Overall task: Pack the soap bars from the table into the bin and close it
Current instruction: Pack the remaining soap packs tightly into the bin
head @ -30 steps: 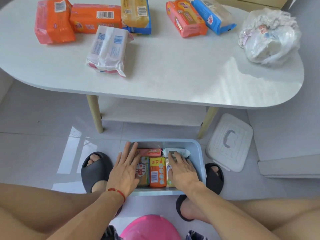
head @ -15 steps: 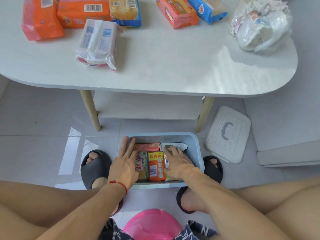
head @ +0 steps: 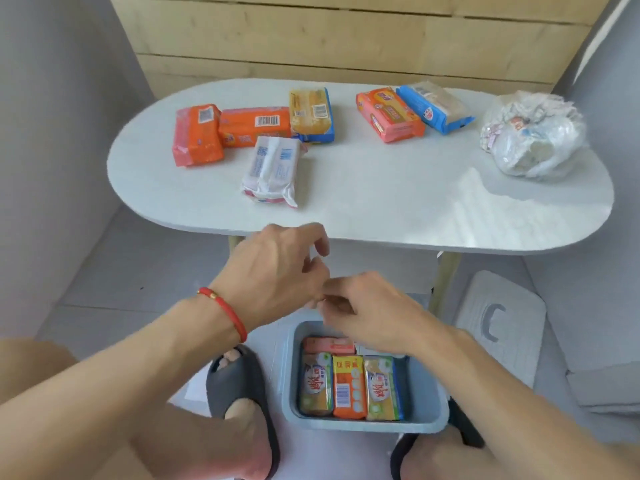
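A blue bin (head: 424,407) stands on the floor between my feet, holding several wrapped soap bars (head: 349,386) packed side by side. Both hands hover above it, empty. My left hand (head: 277,268), with a red cord at the wrist, has loosely curled fingers near the table's front edge. My right hand (head: 370,313) is just beside it, fingers bent, over the bin's far end. On the white oval table (head: 398,202) lie several soap packs: orange ones (head: 197,135), a white one (head: 273,168), a yellow one (head: 311,114), and an orange and blue pair (head: 412,112).
The bin's white lid (head: 502,327) lies on the floor to the right, under the table's end. A crumpled plastic bag (head: 533,133) sits at the table's right end. Dark slippers (head: 239,386) flank the bin. A wooden wall stands behind the table.
Both hands have lifted out of the bin and risen toward the table edge. The view has tilted up, showing the whole table and the wall.
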A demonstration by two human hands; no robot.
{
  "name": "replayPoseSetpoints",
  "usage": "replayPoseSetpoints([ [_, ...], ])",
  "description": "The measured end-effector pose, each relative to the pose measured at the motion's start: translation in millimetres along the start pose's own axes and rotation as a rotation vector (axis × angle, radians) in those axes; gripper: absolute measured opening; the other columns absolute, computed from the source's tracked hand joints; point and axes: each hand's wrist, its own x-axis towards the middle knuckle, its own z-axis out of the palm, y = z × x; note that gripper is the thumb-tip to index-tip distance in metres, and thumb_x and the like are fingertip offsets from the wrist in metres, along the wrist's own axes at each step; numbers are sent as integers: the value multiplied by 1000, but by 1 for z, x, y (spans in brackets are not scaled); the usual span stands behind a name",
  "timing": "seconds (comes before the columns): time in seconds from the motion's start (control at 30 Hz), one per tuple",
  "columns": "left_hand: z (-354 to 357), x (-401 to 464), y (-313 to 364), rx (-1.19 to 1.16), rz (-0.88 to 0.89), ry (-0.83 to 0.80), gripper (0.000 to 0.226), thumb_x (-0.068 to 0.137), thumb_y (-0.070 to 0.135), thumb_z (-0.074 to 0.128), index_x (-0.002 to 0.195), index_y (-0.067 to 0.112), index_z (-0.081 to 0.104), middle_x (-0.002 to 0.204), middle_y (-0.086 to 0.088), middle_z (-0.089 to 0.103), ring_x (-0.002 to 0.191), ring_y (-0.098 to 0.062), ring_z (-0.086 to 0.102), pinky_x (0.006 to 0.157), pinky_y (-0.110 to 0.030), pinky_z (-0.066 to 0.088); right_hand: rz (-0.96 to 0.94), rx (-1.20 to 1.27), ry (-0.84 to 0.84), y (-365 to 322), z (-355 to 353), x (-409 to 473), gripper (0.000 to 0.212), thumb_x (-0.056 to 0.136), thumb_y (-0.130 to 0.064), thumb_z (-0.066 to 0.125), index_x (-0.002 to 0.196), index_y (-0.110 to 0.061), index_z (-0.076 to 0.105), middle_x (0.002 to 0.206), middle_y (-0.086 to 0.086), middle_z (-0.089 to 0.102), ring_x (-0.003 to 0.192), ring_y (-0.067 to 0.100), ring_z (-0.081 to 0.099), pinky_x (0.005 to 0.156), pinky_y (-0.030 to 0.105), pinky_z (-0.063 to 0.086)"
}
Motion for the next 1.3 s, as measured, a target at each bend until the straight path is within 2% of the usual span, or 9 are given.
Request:
replayPoseSetpoints([
  [0.2,-71,63,-30,168,64,173,18,82,23,59,96,20,69,74,4,68,77,-28,67,67,-40,56,-66,-117,323,-5,-112,37,20,94,-20,59,101,-29,75,79,-14,71,74,5,65,74,26,53],
  [0.33,-51,96,-36,139,-38,246,28,83,16,60,109,16,70,107,-8,68,104,-31,61,81,-41,53,55,-446,325,42,-155,71,36,94,-20,58,130,-24,60,135,-5,58,121,19,56,98,36,47],
  [0.43,-34,123,-23,83,-78,300,30,84,16,59,112,15,69,109,-10,62,107,-33,57,83,-42,52,74,-493,370,64,-161,97,50,94,-22,61,142,-17,52,145,4,46,136,27,43,107,38,37],
  [0.6,-46,162,-40,106,-239,346,41,82,10,56,122,14,65,118,-13,60,114,-33,53,90,-44,48,182,-531,438,69,-159,150,63,95,-31,60,153,-22,37,153,13,35,135,39,38,108,49,32],
  [0.77,-61,167,-100,246,-239,243,44,83,14,58,126,20,61,123,-3,62,123,-28,52,95,-44,45,320,-610,442,74,-165,165,58,96,-37,57,146,-14,40,134,21,48,113,45,51,97,51,41],
  [0.9,-57,172,-129,365,-165,-25,71,92,22,59,155,17,27,159,-6,34,146,-27,31,118,-46,28,380,-458,370,65,-172,163,74,80,-38,70,143,-17,37,133,18,45,120,43,47,98,45,40],
  [1.0,-58,182,-135,518,-154,-9,72,90,38,59,152,19,29,149,-7,46,137,-29,39,108,-45,34,401,-457,268,58,-169,157,93,78,-47,67,152,-18,19,136,15,43,128,41,41,95,46,40],
  [1.2,-66,175,-114,638,-158,227,52,80,37,69,123,12,53,119,-10,55,113,-32,47,96,-42,41,336,-425,282,54,-162,131,72,83,-49,64,141,-16,35,127,12,54,117,32,48,86,41,46],
  [1.3,-78,162,-89,650,-244,334,49,78,31,72,117,9,54,114,-13,54,108,-34,47,90,-42,42,366,-266,262,54,-167,117,85,74,-46,72,146,-19,37,132,6,57,118,27,54,86,37,48],
])
